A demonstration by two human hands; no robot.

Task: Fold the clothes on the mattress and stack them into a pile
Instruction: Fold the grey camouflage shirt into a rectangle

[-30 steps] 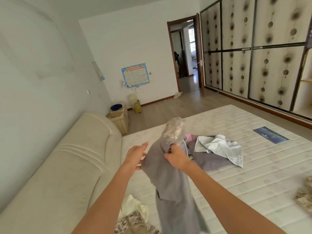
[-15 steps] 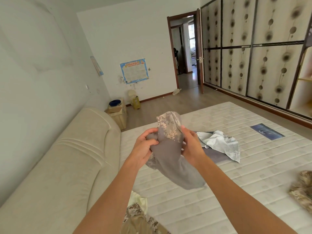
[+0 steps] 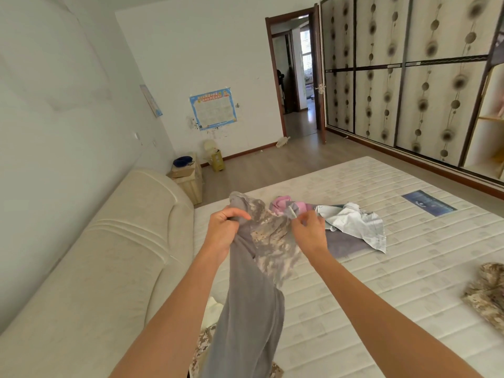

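Observation:
I hold a grey garment with a camouflage-print side (image 3: 261, 255) up above the white mattress (image 3: 395, 268). My left hand (image 3: 225, 230) grips its top left edge. My right hand (image 3: 308, 230) pinches the top right edge. The cloth hangs down between my forearms. Behind it lies a heap of a pale blue shirt (image 3: 354, 225), a pink item (image 3: 283, 204) and a dark grey cloth (image 3: 343, 245). Another camouflage garment (image 3: 488, 293) lies at the mattress's right edge, and camouflage cloth (image 3: 203, 342) shows under my left forearm.
A cream padded headboard (image 3: 122, 255) runs along the left. A small bedside cabinet (image 3: 188, 178) stands beyond it. Wardrobe doors (image 3: 409, 77) line the right wall, and an open doorway (image 3: 297, 77) is at the back. A blue label (image 3: 428, 203) marks the mattress.
My hands have moved apart along the garment's top edge, spreading it. The bunched cloth has dropped open and now hangs long between my arms. The view has tilted down a little.

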